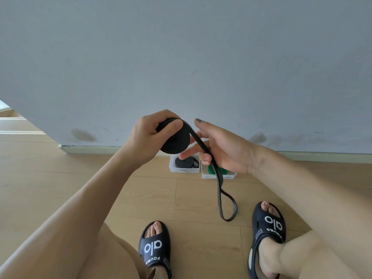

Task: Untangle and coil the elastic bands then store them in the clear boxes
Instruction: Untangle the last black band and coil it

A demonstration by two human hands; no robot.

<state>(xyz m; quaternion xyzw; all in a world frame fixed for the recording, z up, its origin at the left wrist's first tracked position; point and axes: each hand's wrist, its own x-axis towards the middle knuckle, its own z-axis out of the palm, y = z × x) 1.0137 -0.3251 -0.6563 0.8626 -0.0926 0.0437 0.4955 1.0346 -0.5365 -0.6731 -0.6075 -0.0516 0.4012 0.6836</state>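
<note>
Left hand (148, 135) is gripping a nearly wound black coil (175, 140) at centre; right hand (219, 147) is pinching its loose tail (226, 200), dangling toward five o'clock; two boxes (203, 173) on the floor are already holding coils.

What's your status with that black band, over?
Left hand grips the black coil. Right hand guides its loose tail. Clear boxes below, nothing blocking.
</note>
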